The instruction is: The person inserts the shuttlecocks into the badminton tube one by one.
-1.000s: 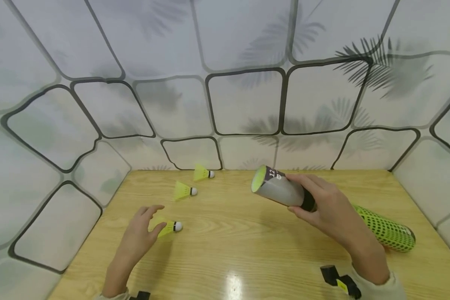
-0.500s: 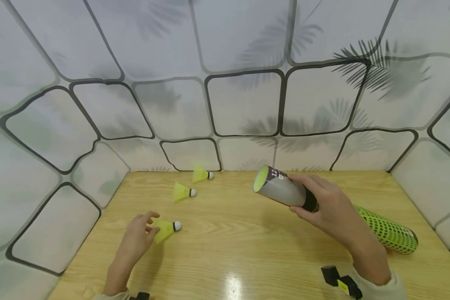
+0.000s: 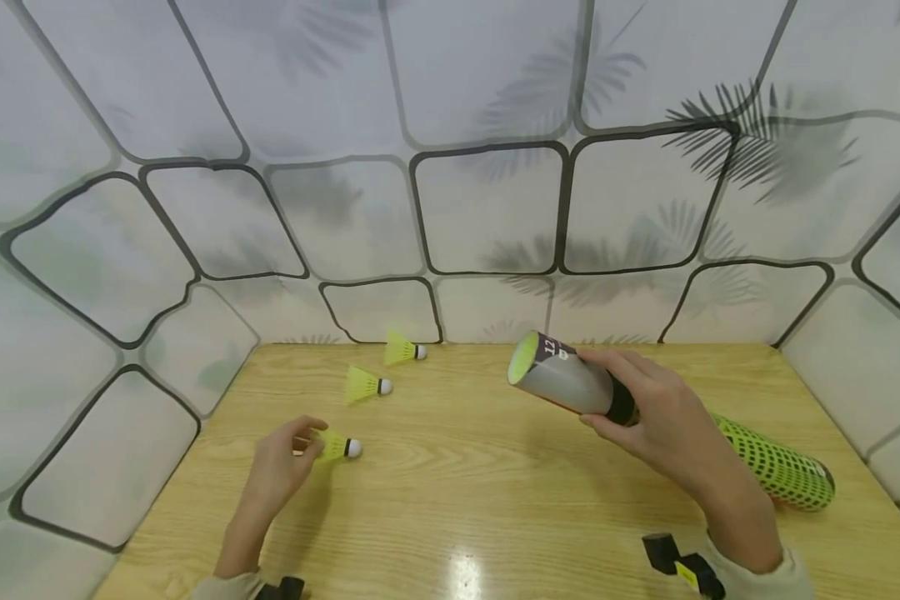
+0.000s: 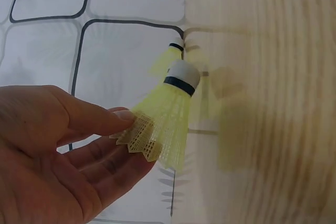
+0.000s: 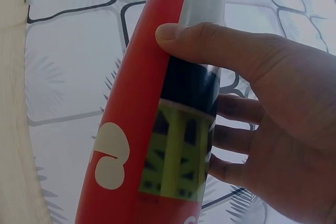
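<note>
Closest to the person's body, their left hand (image 3: 280,460) pinched a yellow netted shuttlecock with a white, black-banded head (image 3: 334,447) by its skirt, over the pale wood-grained counter (image 3: 435,521). Their right hand (image 3: 663,417) gripped a long tube in red, grey, black and patterned green (image 3: 573,381), slanting, open mouth leftward. Farther off lay a second yellow shuttlecock (image 3: 361,385), then a third (image 3: 400,350), near the white wall with dark rounded outlines (image 3: 487,208).
</note>
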Motion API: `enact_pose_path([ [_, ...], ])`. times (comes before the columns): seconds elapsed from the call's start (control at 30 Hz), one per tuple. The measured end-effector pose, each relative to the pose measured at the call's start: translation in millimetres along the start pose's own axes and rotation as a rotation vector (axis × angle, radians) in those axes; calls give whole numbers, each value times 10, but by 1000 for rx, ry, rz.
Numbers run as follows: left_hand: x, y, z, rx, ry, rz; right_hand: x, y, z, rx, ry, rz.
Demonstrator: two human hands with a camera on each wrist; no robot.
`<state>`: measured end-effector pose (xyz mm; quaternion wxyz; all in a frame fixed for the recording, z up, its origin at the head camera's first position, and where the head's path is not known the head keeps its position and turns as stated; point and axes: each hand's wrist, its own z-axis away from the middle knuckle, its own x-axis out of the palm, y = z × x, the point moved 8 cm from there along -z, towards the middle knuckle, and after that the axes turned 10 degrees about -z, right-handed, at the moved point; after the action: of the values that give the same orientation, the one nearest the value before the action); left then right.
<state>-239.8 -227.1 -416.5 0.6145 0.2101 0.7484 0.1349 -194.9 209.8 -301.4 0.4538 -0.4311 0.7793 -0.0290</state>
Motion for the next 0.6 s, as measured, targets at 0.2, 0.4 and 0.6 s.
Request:
enact_pose_path([
  [0.2,-80,103,-83,54,71,61,-7,-12,-6,-4,1,1],
  [0.4,-156,229,-148,103,115,128,8,-1,-3,-1,-9,1],
  [0.6,-290,367,-180,135,180,173,50,12,5,18,-27,7],
])
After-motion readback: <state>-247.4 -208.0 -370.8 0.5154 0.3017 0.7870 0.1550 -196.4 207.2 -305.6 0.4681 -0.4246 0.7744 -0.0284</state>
